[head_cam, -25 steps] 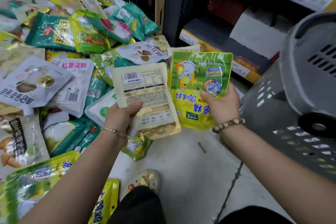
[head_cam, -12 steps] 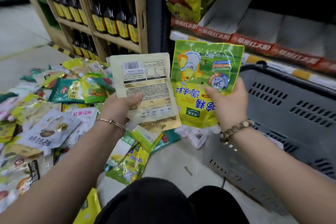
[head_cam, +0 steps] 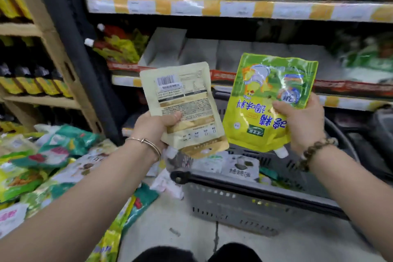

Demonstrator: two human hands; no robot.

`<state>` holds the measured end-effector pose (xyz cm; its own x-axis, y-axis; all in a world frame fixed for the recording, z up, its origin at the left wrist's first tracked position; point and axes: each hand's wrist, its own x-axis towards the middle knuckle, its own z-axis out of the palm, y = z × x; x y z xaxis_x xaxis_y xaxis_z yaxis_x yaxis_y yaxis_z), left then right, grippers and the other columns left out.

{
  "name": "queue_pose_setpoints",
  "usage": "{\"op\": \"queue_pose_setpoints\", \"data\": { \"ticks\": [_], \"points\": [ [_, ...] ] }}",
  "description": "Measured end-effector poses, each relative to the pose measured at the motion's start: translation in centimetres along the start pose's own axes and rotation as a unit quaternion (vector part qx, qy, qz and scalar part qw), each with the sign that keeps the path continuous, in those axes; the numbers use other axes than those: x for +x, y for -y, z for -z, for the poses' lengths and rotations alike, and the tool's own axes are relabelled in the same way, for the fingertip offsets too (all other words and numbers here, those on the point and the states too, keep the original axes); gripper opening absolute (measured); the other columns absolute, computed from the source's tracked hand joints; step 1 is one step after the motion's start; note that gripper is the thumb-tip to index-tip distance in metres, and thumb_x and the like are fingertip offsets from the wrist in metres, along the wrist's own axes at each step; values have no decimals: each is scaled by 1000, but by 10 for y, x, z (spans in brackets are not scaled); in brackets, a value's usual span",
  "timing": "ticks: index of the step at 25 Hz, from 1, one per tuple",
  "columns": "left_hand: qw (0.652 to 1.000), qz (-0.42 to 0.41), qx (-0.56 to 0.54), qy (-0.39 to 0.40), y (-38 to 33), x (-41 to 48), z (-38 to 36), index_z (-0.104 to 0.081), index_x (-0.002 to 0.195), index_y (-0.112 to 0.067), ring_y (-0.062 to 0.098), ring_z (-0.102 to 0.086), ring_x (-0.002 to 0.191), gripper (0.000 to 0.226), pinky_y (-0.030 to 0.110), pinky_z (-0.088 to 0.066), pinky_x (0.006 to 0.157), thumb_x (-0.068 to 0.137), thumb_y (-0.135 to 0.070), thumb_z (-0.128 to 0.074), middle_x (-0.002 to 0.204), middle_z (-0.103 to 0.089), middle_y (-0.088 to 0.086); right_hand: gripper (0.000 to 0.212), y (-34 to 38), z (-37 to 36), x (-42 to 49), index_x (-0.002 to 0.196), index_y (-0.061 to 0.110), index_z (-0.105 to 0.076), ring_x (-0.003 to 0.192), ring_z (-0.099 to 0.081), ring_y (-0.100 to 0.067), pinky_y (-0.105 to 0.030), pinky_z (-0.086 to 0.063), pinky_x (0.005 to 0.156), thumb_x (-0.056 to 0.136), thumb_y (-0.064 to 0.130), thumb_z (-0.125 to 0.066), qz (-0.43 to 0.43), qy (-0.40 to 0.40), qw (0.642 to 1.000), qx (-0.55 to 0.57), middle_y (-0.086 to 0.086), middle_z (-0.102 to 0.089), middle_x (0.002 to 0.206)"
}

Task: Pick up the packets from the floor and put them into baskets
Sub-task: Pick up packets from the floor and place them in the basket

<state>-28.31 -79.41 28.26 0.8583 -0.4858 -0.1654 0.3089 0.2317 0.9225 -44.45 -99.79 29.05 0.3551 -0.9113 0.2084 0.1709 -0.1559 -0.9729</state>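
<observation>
Both hands have come up and forward since half a second ago, and the grey basket (head_cam: 234, 208), which then stood off at 3 o'clock, now lies directly under the two raised pouches, filling the frame from 5 to 4 o'clock.

The left hand (head_cam: 155, 125) grips a beige pouch (head_cam: 182, 100) by its lower left part, thumb laid across the printed back and fingers curled behind. A barcode label faces the camera at the pouch's top, and its lower corner hangs over the near rim of the basket. The right hand (head_cam: 302, 121) grips a yellow-green spouted pouch (head_cam: 270, 96) at its right edge, thumb on the front and fingers behind. This pouch is held upside down, its print inverted and its white spout pointing down at 6 o'clock above the open basket. The two pouches are just beside each other, not clearly touching.

Inside the basket lie a few white packets (head_cam: 240, 168). A pile of packets (head_cam: 42, 166) covers the floor (head_cam: 191, 240) from 9 to 7 o'clock. A metal bangle (head_cam: 146, 144) circles the left wrist and a bead bracelet (head_cam: 312, 153) the right. Store shelves (head_cam: 212, 8) with price strips run across 12 o'clock, and a wooden rack of dark bottles (head_cam: 32, 87) stands at 10 o'clock.
</observation>
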Motion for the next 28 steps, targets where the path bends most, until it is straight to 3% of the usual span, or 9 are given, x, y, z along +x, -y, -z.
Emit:
{"op": "queue_pose_setpoints", "data": {
  "ticks": [4,8,13,15,16,20,23,25,28],
  "points": [
    [997,40,55,40,35,37,-35,-67,90,-7,23,-70,69,21,38,-58,60,78,10,-63,77,-73,8,36,-41,43,35,97,18,-56,61,-65,-4,-20,-51,51,72,-1,-74,-26,-27,995,-97,3,-66,85],
    [962,102,245,57,79,84,-62,-66,98,-3,29,-66,90,27,45,-52,88,73,2,-74,96,-70,13,32,-94,66,60,92,15,-59,84,-63,-25,-34,-50,75,68,4,-77,-97,-10,952,-289,-8,-66,92],
    [850,39,514,114,155,132,-97,-69,96,4,29,-67,87,27,40,-55,79,70,-2,-76,94,-70,18,17,-148,62,107,96,14,-60,95,-60,-26,-31,-47,80,80,21,-65,-145,177,753,-617,-9,-62,102],
    [829,42,545,114,185,152,-109,-67,102,3,30,-66,92,31,36,-54,80,74,-7,-74,101,-69,17,19,-168,62,125,102,16,-61,89,-59,-20,-27,-47,78,87,27,-55,-155,241,665,-690,-9,-65,114],
    [829,55,544,117,201,162,-114,-66,106,3,31,-65,95,33,36,-53,82,76,-8,-73,104,-68,17,26,-178,67,132,111,14,-61,98,-60,-22,-28,-47,84,90,28,-53,-184,247,650,-695,-14,-60,125],
    [823,130,535,137,252,185,-118,-62,112,6,34,-62,102,38,44,-50,91,77,-4,-72,112,-65,20,73,-222,91,127,144,2,-28,131,-40,-32,-41,-34,108,89,41,-57,-394,246,663,-587,-20,-36,146],
    [803,151,559,141,277,190,-105,-57,119,-2,32,-61,105,47,41,-50,92,76,-9,-74,117,-63,17,71,-247,97,122,143,2,-28,132,-37,-32,-41,-31,110,90,40,-55,-453,250,667,-537,-18,-34,147],
    [781,162,584,147,289,192,-95,-45,128,-2,32,-58,109,60,37,-48,92,77,-14,-74,122,-59,17,68,-255,101,121,140,-1,-34,129,-41,-32,-41,-34,108,88,35,-61,-438,211,703,-519,-18,-40,143],
    [671,117,697,222,295,186,-89,-23,140,-10,34,-51,116,78,37,-45,93,79,-25,-71,131,-47,18,66,-272,103,105,130,0,-47,117,-54,-29,-36,-45,98,80,35,-71,-394,148,687,-592,-16,-55,129]
  ]
}}
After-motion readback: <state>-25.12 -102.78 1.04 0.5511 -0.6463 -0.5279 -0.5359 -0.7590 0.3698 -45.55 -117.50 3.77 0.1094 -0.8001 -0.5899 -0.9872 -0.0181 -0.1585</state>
